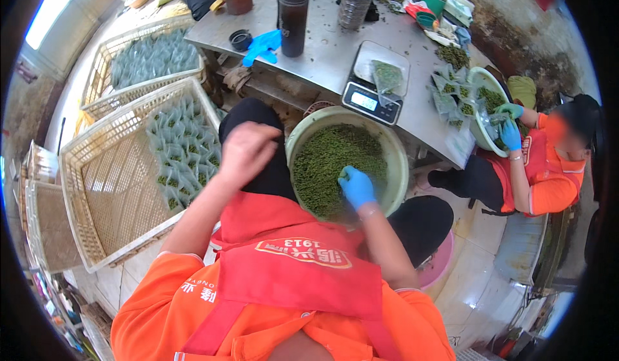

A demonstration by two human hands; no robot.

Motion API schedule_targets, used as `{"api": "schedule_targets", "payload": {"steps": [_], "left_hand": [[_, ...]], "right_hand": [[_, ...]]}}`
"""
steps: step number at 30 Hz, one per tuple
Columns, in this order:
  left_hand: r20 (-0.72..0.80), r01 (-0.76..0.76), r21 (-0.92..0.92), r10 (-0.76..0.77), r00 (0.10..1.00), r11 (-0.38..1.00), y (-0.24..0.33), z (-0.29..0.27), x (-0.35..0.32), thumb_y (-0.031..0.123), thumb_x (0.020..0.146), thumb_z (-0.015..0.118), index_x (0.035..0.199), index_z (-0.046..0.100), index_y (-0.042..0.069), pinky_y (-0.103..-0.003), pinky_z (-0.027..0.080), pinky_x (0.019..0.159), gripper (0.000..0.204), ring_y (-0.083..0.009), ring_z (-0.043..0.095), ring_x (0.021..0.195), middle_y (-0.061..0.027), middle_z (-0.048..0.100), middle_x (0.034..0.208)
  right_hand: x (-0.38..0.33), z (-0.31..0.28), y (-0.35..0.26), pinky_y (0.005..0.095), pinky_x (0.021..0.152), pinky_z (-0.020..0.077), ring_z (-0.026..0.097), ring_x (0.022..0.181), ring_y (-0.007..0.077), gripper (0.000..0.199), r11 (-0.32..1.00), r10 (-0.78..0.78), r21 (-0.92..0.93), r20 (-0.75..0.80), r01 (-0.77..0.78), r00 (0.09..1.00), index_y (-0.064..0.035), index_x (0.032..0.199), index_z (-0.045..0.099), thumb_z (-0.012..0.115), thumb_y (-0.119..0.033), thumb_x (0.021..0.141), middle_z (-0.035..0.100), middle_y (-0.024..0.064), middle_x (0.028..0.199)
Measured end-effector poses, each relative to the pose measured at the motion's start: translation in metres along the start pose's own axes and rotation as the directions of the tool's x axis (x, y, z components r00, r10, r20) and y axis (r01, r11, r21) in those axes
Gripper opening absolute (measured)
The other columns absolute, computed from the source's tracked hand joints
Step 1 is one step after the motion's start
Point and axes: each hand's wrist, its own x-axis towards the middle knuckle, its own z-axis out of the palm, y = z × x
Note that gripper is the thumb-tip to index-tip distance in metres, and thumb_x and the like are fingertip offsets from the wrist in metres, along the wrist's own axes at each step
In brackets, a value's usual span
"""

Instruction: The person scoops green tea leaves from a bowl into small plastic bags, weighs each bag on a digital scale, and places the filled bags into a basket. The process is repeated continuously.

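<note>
Green tea leaves (332, 161) fill a pale green bowl (400, 161) at frame centre. The blue-gloved right hand (356, 187) digs in, fingers curled. The bare left hand (245, 151) hovers loosely closed, empty, left of the bowl.

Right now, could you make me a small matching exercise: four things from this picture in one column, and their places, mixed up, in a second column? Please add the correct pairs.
Things
1. right hand
2. left hand
3. clear pouch
4. dark bottle

Places
A. lying on the digital scale
B. bare, raised beside the wicker basket
C. standing on the metal table
D. blue-gloved, in the green bowl of green bits

Pairs: 1-D, 2-B, 3-A, 4-C
</note>
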Motion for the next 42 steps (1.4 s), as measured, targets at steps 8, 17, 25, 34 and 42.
{"api": "schedule_targets", "payload": {"steps": [8,17,25,34,42], "left_hand": [[0.583,0.241,-0.180,-0.094,0.807,0.954,0.038,0.123,0.010,0.027,0.079,0.063,0.107,0.060,0.013,-0.037,0.051,0.064,0.031,-0.0254,0.064,0.071,-0.0102,0.066,0.086],[0.571,0.349,-0.187,-0.187,0.799,0.918,0.031,0.120,-0.002,0.025,0.081,0.061,0.102,0.062,0.012,-0.036,0.051,0.065,0.025,-0.0261,0.064,0.073,-0.0101,0.067,0.083],[0.549,0.358,-0.220,-0.188,0.814,0.908,0.037,0.120,0.006,0.019,0.083,0.060,0.099,0.062,0.007,-0.031,0.052,0.063,0.020,-0.0202,0.065,0.069,-0.0091,0.067,0.080],[0.529,0.608,-0.666,-0.302,0.793,0.432,0.047,0.129,0.020,0.004,0.083,0.060,0.131,0.040,0.007,-0.024,0.049,0.071,0.052,-0.0092,0.060,0.081,-0.0035,0.056,0.112],[0.744,0.776,-0.628,-0.250,0.620,0.057,0.038,0.136,0.012,0.009,0.086,0.060,0.106,0.055,-0.004,-0.023,0.050,0.063,0.024,-0.0104,0.059,0.067,-0.0072,0.062,0.085]], "right_hand": [[-0.020,-0.077,-0.052,0.0383,0.081,0.0474,0.056,0.100,0.0329,0.032,0.960,-0.280,-0.117,-0.302,0.256,0.911,-0.0051,0.113,0.057,0.055,-0.011,0.082,0.053,0.0166,0.119],[0.083,-0.135,-0.113,0.0463,0.078,0.0476,0.054,0.098,0.0412,0.051,0.958,-0.129,-0.287,-0.486,-0.019,0.864,-0.0102,0.130,0.040,0.046,-0.005,0.080,0.040,0.0224,0.131],[0.066,-0.107,-0.081,0.0314,0.068,0.0503,0.060,0.075,0.0225,0.044,0.932,-0.335,-0.146,-0.697,0.333,0.633,-0.0085,0.120,0.051,0.058,-0.002,0.078,0.051,0.0126,0.114],[0.013,-0.071,-0.073,0.0241,0.058,0.0481,0.058,0.070,0.0096,0.017,0.732,-0.007,0.644,-0.318,0.222,0.948,-0.0026,0.095,0.055,0.063,-0.003,0.080,0.059,0.0035,0.079],[0.001,-0.066,-0.069,0.0238,0.057,0.0487,0.057,0.067,0.0087,0.014,0.611,-0.009,0.770,-0.223,0.182,0.975,-0.0024,0.096,0.058,0.058,0.001,0.083,0.060,0.0030,0.084]]}}
